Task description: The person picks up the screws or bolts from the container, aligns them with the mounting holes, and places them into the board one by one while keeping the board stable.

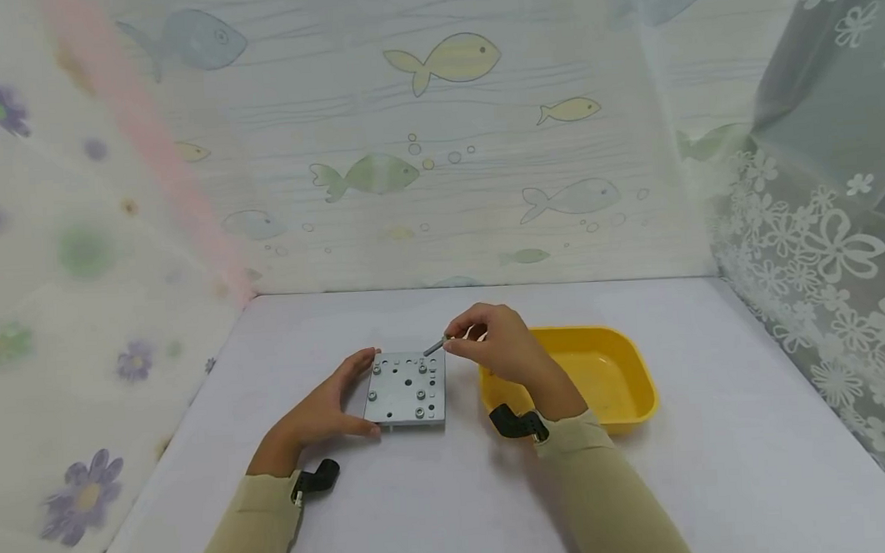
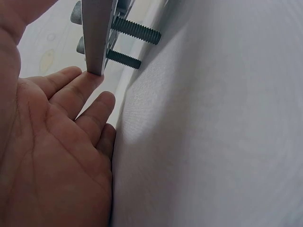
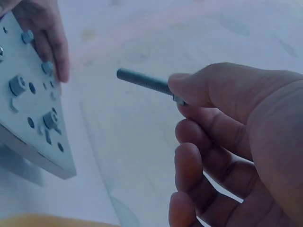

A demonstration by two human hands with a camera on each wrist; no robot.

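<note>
So the left hand (image 1: 322, 412) is steadying a square grey metal plate (image 1: 407, 389) on the white counter (image 1: 454, 493), fingers straight and spread along the plate's left edge, thumb at the near corner and fingertips up by the far corner. From the left wrist view you can see the fingertips (image 2: 90, 80) pushing right against the plate's edge (image 2: 97, 33), and two threaded bolt shanks (image 2: 135, 30) sticking out of the plate's underside toward the counter, so the plate sits raised on them. Several bolt heads (image 1: 421, 394) poke out of the top face, with some bare holes around them.

The right hand (image 1: 502, 348) hovers just beyond the plate's far right corner, pinching a loose bolt (image 1: 434, 345) between thumb and forefinger. The right wrist view shows it clearly: the threaded shank (image 3: 142, 80) points out from the fingertips toward the plate, head tucked in the pinch, not touching the plate, other fingers curled under.

A yellow plastic tray (image 1: 627, 367) sits right beside the right hand, on its outer side, partly behind the wrist. Both sleeves are beige, with a black strap mount at each wrist
</note>
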